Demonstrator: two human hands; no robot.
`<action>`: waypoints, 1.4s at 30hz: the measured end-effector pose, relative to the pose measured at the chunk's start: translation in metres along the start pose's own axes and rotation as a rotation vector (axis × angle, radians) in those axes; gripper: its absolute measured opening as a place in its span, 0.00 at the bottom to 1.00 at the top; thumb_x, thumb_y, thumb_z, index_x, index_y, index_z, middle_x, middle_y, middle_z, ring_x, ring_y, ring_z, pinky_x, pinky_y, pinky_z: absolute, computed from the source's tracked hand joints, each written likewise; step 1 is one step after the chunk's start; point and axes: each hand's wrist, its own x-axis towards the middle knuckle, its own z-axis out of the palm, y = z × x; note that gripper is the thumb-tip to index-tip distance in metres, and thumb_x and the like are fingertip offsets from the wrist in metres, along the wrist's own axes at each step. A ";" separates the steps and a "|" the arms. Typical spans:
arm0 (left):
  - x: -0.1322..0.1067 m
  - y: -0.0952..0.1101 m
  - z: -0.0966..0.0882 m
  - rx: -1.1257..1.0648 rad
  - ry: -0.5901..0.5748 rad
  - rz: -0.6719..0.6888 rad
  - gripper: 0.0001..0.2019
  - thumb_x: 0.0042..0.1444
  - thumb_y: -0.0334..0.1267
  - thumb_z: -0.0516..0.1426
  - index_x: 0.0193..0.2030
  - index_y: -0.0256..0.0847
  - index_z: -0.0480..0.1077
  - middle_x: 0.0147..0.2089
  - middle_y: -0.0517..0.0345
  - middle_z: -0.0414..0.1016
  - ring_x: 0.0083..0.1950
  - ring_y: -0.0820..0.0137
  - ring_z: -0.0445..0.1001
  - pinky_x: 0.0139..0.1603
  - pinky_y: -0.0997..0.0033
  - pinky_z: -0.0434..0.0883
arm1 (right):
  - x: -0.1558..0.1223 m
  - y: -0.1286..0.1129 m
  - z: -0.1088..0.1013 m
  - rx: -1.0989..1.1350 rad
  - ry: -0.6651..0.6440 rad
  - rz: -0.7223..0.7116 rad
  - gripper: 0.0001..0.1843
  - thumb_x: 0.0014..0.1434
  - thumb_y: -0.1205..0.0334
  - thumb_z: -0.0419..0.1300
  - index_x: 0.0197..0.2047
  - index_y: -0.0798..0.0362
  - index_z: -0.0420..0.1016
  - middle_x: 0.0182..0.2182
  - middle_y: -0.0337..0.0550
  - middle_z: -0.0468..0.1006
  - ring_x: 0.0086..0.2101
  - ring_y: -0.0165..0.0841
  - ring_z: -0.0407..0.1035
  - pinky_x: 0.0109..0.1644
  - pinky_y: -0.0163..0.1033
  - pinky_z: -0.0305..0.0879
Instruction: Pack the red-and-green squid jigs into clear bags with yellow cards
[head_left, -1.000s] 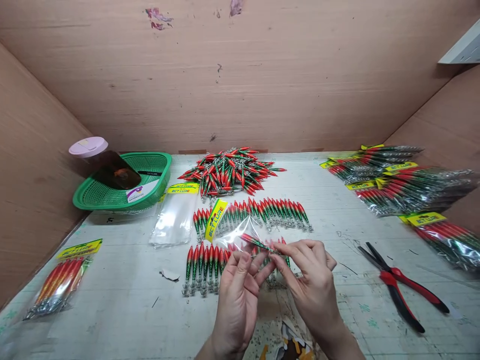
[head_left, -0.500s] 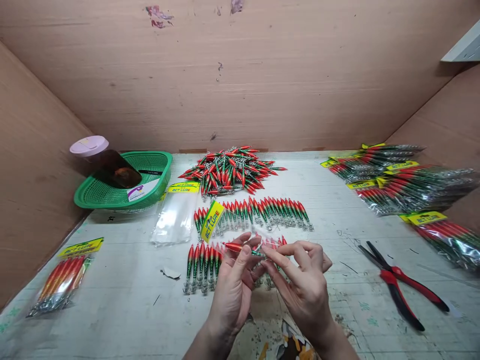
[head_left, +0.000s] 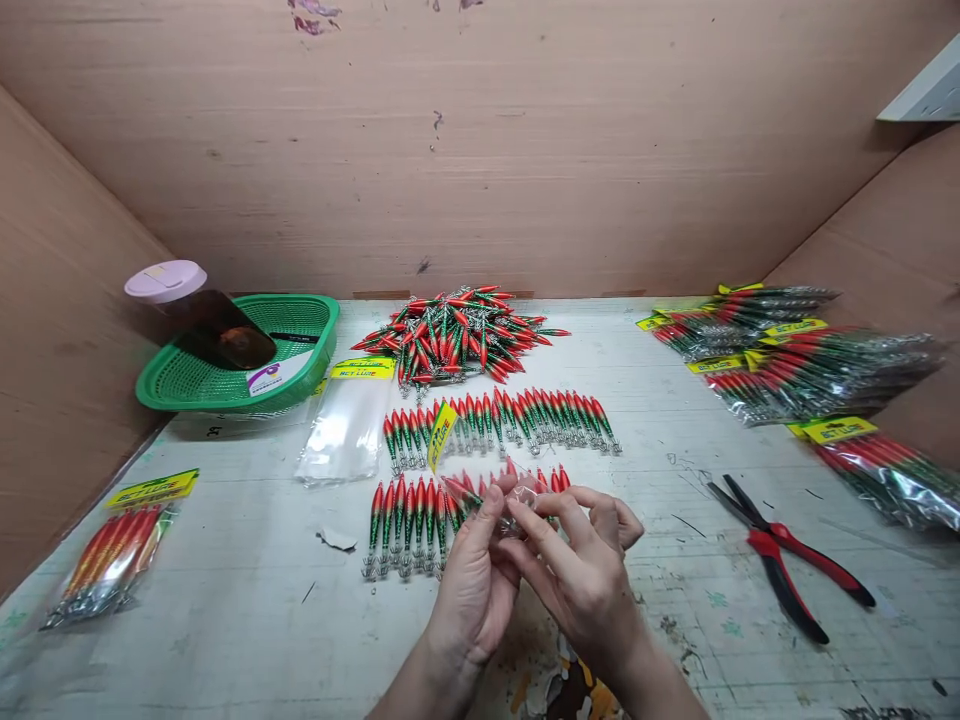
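Head view: a clear bag (head_left: 525,494) with a yellow header (head_left: 442,437) is held between both hands, above the lower row of lures (head_left: 409,515). Its plastic is pinched by the thumb and fingers of the left hand (head_left: 474,590), and its crumpled near end is gripped by the fingertips of the right hand (head_left: 581,560). A red-and-green lure (head_left: 457,491) is seen at the left thumb, partly covered by fingers and plastic; whether it is enclosed by the bag cannot be told. Beyond the hands, an upper row of lures (head_left: 532,418) is laid out, backed by a loose pile (head_left: 454,338). Flat bags (head_left: 343,430) are stacked to the left, near a green basket (head_left: 330,335) in which a lidded cup (head_left: 232,330) is tilted. Red-and-black pliers (head_left: 776,545) are placed to the right, their jaws parted, with filled packets (head_left: 817,365) heaped farther back.
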 end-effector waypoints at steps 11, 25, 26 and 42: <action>-0.008 -0.006 -0.004 -0.060 -0.094 0.033 0.14 0.62 0.43 0.54 0.49 0.38 0.72 0.47 0.44 0.79 0.49 0.62 0.78 0.50 0.67 0.73 | -0.006 -0.001 -0.009 0.113 -0.003 -0.001 0.06 0.58 0.67 0.63 0.40 0.50 0.76 0.33 0.42 0.77 0.40 0.40 0.64 0.43 0.46 0.58; 0.006 0.038 -0.006 -0.062 0.012 0.198 0.15 0.66 0.37 0.48 0.48 0.37 0.73 0.49 0.47 0.80 0.52 0.65 0.77 0.55 0.64 0.73 | -0.024 0.060 -0.041 0.061 -0.222 0.174 0.05 0.62 0.63 0.58 0.41 0.48 0.73 0.35 0.43 0.75 0.39 0.38 0.68 0.43 0.45 0.61; 0.007 0.043 -0.007 -0.048 0.026 0.205 0.15 0.66 0.37 0.48 0.49 0.36 0.73 0.49 0.47 0.79 0.52 0.65 0.77 0.54 0.65 0.73 | -0.030 0.068 -0.041 0.090 -0.341 0.170 0.05 0.61 0.63 0.58 0.41 0.48 0.72 0.36 0.43 0.75 0.38 0.37 0.68 0.41 0.44 0.63; 0.007 0.038 -0.005 0.055 0.088 0.186 0.09 0.61 0.35 0.54 0.42 0.34 0.74 0.47 0.45 0.79 0.44 0.59 0.80 0.45 0.59 0.78 | -0.026 0.069 -0.090 0.348 -0.378 0.189 0.09 0.60 0.63 0.59 0.45 0.48 0.69 0.35 0.44 0.75 0.38 0.37 0.71 0.39 0.39 0.69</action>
